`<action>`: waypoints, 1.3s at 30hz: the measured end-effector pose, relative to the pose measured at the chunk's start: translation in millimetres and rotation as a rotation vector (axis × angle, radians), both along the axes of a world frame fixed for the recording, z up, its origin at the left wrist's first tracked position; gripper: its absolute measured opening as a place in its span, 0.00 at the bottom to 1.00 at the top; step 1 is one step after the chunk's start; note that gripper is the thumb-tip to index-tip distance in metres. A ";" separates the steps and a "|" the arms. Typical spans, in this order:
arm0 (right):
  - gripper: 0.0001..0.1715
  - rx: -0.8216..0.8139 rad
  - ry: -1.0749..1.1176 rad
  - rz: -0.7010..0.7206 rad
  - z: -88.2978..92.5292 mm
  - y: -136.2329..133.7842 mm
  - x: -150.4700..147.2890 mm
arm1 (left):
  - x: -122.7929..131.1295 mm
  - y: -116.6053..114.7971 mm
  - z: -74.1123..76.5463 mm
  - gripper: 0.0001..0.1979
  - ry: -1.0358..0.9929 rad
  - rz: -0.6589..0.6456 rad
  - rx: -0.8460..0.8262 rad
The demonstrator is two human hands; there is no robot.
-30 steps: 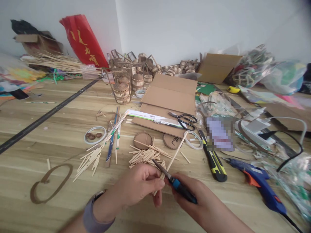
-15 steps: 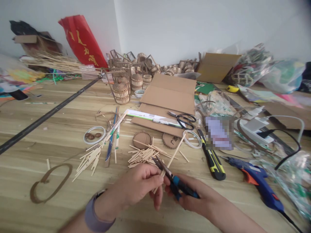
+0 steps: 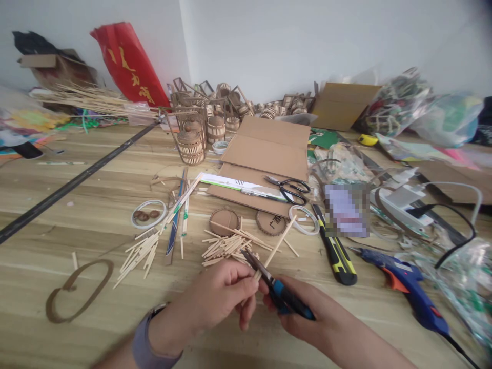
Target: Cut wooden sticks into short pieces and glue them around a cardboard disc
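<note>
Squeezes the blue-and-black cutters point(image 3: 280, 291) in the right hand point(image 3: 313, 310), with fingers point(image 3: 303, 290) clamped on the handles point(image 3: 295, 303) and blades point(image 3: 260, 266) closer together than half a second ago. Keeps a pale, thin, straight stick point(image 3: 282, 238) pinched by the fingers of the left hand point(image 3: 221, 293), over the table point(image 3: 96, 205) near the heap of short sticks point(image 3: 230, 247), slanting forward and rightward from the blades.

red bag point(image 3: 128, 64): gold chinese characters down its front, one legible as 力, the others uncertain. right-hand cardboard disc point(image 3: 271, 223): black printed characters, partly cut off, not securely readable. white strip point(image 3: 220, 180): a group of short black bars. paper-wrapped stick point(image 3: 186, 221): green print, too small to read.
</note>
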State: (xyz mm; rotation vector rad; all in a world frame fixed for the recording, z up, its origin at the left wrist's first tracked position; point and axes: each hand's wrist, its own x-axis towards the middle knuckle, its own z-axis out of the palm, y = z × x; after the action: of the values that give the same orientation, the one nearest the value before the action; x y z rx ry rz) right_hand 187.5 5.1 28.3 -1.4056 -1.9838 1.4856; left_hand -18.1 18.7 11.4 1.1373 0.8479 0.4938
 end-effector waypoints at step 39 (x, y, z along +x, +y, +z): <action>0.06 0.230 0.130 -0.110 -12.1 0.7 11.9 | -5.9 2.7 5.2 0.15 0.090 0.229 0.199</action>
State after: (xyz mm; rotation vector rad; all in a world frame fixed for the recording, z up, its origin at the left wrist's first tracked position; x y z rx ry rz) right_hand 199.4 5.9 16.2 -1.2664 -1.8965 1.2252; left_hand -24.0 21.4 16.6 1.2580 1.0312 0.7339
